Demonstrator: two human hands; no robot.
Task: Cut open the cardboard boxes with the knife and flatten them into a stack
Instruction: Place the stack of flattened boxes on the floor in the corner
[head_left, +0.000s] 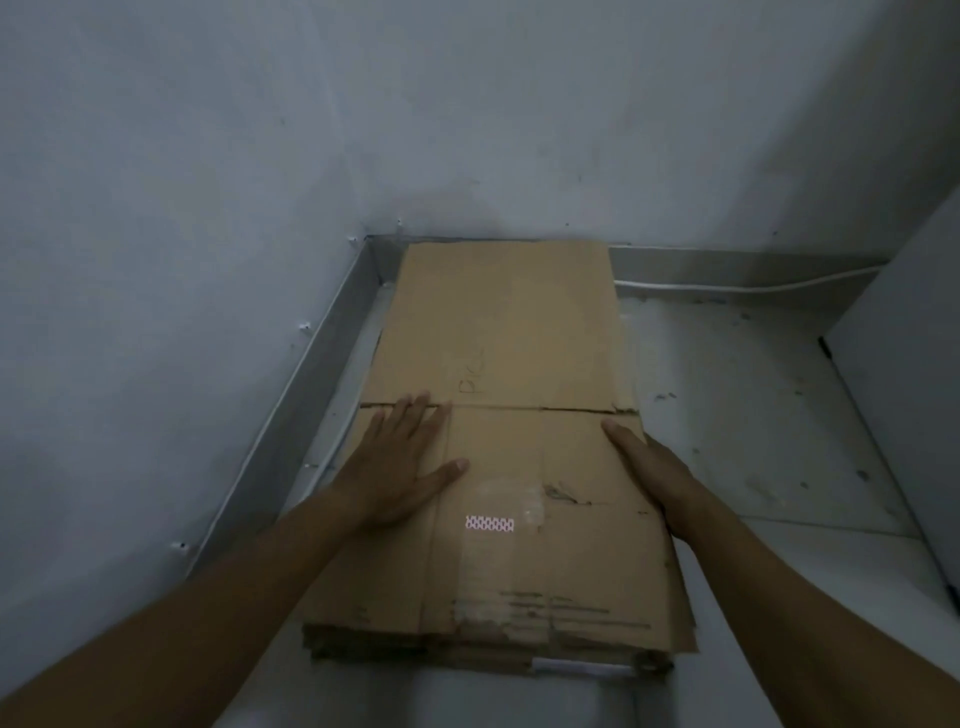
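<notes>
- A stack of flattened cardboard (498, 332) lies on a metal desk (753, 415). Its far end is pushed into the corner where the walls (260, 156) meet, and its long left side runs close along the desk's raised rim (291, 410).
- The top sheet is creased across the middle. There is faint handwriting just past the crease and a strip of clear tape (483, 566) on the near half.
- At the near end, the edges of several layers show one under another.
- The left hand (405, 462) lies palm-down on the top sheet, left of centre. Its fingers (410, 410) are straight and spread apart, with the tips reaching the crease.
- The right hand (654, 473) sits at the stack's right edge with its thumb (615, 434) lying on top. The other fingers drop out of sight past the edge, so I cannot tell whether they curl round it.
- A white cable (737, 287) runs along the back of the desk, right of the cardboard.
</notes>
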